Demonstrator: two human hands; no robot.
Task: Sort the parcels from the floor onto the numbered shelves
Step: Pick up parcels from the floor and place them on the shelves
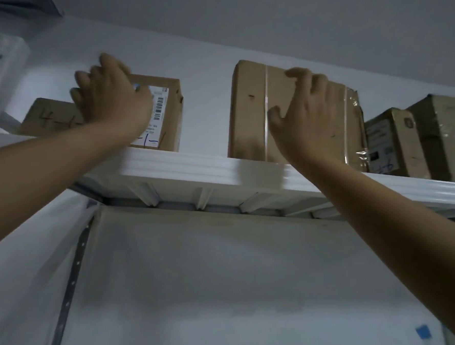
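Labelled box (161,115): on top shelf (194,166), left hand (110,97) flat against its front, fingers spread, not clasping. Taped box (254,112): same shelf, right hand (307,108) resting on its face, fingers loosely bent. Further boxes: marked one (50,116) at left, two (395,143) at right. Progress, judged: five shelved; floor unseen, remainder unknown.

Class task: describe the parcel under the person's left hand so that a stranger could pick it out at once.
Find the white top shelf and go towards its left end. The box with the barcode label stands upright there, under the left hand. Unlike the lower marker-scribbled box beside it, it carries a white printed label with blue pen strokes.
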